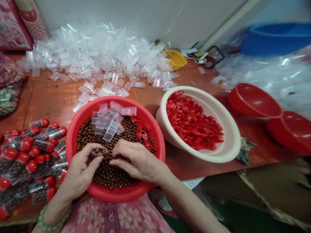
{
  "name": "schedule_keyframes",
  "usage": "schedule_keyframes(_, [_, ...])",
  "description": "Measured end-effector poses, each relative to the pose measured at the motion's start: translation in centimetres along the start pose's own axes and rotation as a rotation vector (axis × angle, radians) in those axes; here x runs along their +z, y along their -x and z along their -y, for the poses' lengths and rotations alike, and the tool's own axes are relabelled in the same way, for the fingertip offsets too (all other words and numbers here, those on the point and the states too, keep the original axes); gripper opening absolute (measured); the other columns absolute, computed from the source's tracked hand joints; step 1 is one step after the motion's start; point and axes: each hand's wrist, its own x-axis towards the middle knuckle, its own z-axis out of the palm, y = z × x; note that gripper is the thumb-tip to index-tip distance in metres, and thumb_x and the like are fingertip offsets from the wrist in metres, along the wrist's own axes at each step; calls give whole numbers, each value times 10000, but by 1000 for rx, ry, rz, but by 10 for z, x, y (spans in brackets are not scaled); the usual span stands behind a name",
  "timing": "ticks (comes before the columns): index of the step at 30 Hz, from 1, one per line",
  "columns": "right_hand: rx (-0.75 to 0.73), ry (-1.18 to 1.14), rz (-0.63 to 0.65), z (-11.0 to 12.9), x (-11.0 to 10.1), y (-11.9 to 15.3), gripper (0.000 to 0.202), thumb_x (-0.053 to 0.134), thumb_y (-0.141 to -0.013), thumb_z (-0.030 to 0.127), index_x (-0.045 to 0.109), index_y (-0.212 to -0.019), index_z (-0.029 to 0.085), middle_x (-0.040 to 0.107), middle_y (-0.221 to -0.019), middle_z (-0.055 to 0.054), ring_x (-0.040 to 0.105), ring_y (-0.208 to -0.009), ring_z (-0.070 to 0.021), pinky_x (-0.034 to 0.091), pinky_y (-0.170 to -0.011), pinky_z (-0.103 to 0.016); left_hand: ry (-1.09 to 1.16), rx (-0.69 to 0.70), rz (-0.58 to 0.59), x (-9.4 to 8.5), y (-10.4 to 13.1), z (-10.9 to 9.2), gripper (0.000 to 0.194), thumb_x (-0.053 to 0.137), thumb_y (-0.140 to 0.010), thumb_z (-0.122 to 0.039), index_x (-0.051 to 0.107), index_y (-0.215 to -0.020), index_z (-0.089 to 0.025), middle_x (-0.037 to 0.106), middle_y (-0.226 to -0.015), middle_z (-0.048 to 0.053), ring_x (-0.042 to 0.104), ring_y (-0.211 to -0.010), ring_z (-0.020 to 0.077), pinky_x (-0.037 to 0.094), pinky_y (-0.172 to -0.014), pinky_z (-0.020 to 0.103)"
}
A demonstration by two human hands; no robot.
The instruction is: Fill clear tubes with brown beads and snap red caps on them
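My left hand (84, 166) grips a clear plastic container (99, 151) by its sides, its open end facing up and brown beads showing inside. Just to its right, my right hand (137, 160) hovers over the brown beads (110, 179), thumb and fingers bent toward each other; whether anything is between them is too small to tell. Both hands are over a red basin (114, 195) that holds the beads. On top of the beads lie several empty clear containers (112, 127) and, at the right side, several red caps (143, 134).
A white basin (230, 142) of red caps (191, 123) stands to the right, with red bowls (255, 100) beyond. Filled, capped containers (41, 161) lie at left. Clear containers (97, 55) are heaped behind, near a yellow basket (176, 60). A blue basin (274, 40) is back right.
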Motion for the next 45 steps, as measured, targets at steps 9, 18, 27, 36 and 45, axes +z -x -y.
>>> schedule_keyframes(9, [537, 877, 164, -32, -28, 14, 138, 578, -903, 277, 600, -885, 141, 655, -839, -121, 603, -805, -258, 425, -720, -356, 103, 74, 4, 4, 9, -26, 134, 574, -902, -273, 627, -1004, -205, 697, -990, 47, 660, -938, 168, 530, -846, 262])
schedule_keyframes(18, [636, 849, 31, -49, -16, 17, 113, 480, -878, 150, 593, -885, 144, 686, -793, -128, 632, -742, -252, 414, -665, -337, 305, 21, -42, 10, -12, -21, 185, 615, -850, -247, 591, -1007, -151, 722, -937, 60, 676, -889, 145, 524, -847, 265])
schedule_keyframes(27, [534, -152, -350, -24, -16, 14, 151, 625, -853, 353, 619, -905, 211, 666, -734, -27, 627, -624, -164, 505, -578, -285, 316, 55, -58, 9, -5, -23, 185, 628, -827, -230, 625, -995, -153, 695, -960, 63, 652, -898, 156, 513, -856, 278])
schedule_keyframes(36, [510, -667, -417, -1, -7, -5, 154, 729, -790, 346, 686, -836, 206, 662, -637, 4, 622, -560, -119, 513, -530, -226, 230, 84, -104, 6, -4, -13, 179, 609, -840, -222, 623, -1009, -166, 663, -953, 37, 621, -871, 140, 495, -820, 249])
schedule_keyframes(45, [215, -323, -466, 7, -3, -14, 71, 679, -814, 167, 682, -819, 237, 692, -808, -27, 641, -789, -170, 530, -765, -327, 268, 26, -24, 7, -4, -10, 249, 590, -858, -276, 603, -1079, -161, 665, -889, 24, 619, -818, 144, 477, -777, 255])
